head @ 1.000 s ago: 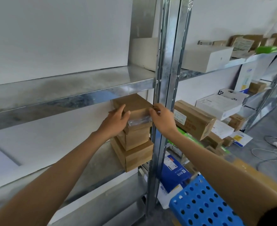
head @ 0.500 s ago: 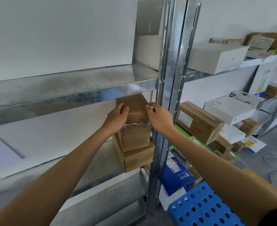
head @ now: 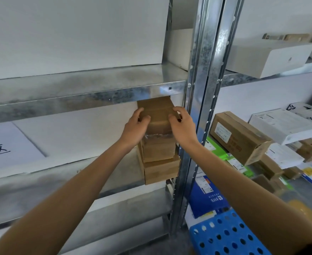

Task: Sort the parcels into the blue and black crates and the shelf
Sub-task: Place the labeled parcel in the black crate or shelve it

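Clamped between both hands: the top parcel (head: pixel 156 115), a small brown cardboard box with matt faces and square edges. Left hand (head: pixel 134 128) on its left side, fingers curled over the upper edge, thumb against the front. Right hand (head: pixel 183 126) on its right side, fingers hooked over the top corner. Hands held apart by the width of the parcel, both forearms reaching up from below.

Sitting on a stack of two more cardboard boxes on the galvanised shelf (head: pixel 41 183), tucked just under the board above and close beside the steel upright (head: pixel 203 89). Crinkled clear tape at the seam between the top parcel and the middle box (head: pixel 159 150). Bottom box (head: pixel 162 171) wider than the other two.

Shelf metal mottled grey with a dull spangle, upright punched with a row of small holes, back panels flat and white.

Lower right, near the right forearm: a corner of the blue crate (head: pixel 228 234), glossy plastic pierced with round holes. In the next bay, a long brown carton (head: pixel 243 138) with a white label lying tilted, white boxes behind it, and a blue mailer (head: pixel 206 197) lower down.
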